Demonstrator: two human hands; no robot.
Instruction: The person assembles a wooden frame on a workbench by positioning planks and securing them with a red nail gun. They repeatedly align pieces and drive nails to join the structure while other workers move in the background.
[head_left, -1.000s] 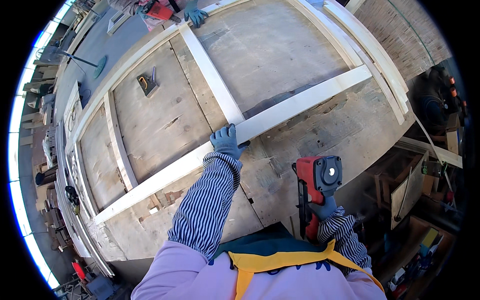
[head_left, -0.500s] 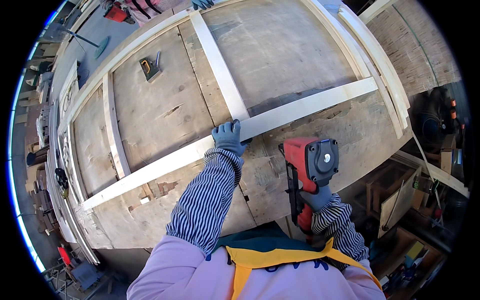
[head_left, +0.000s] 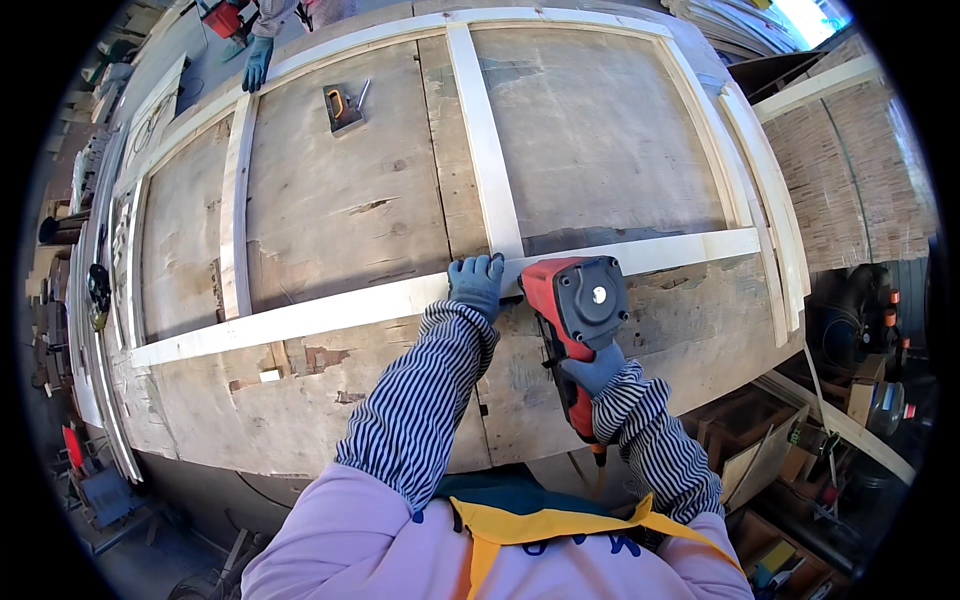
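Note:
A pale wooden frame lies on a worn plywood table [head_left: 320, 200]. My gloved left hand [head_left: 475, 285] is closed round its near rail [head_left: 330, 315], just left of the joint with a crosspiece [head_left: 482, 140]. In my right hand [head_left: 597, 370] is a red and black nail gun [head_left: 575, 305], gripped by its handle. Its head hangs over the near rail, right beside my left hand. The gun hides its own nose and part of the joint, so contact with the wood cannot be seen.
Across the table, a co-worker's gloved hand [head_left: 257, 65] rests on the frame's far left, near a red tool [head_left: 222, 18]. A small dark box with a yellow part [head_left: 343, 110] lies inside the frame. Loose strips [head_left: 770, 190] lie at the right; a stack of boards [head_left: 850, 170] stands beyond.
The nail gun has moved left and up to the joint by my left hand, which keeps its hold on the rail. My view has shifted. The co-worker's hand is now farther left along the frame.

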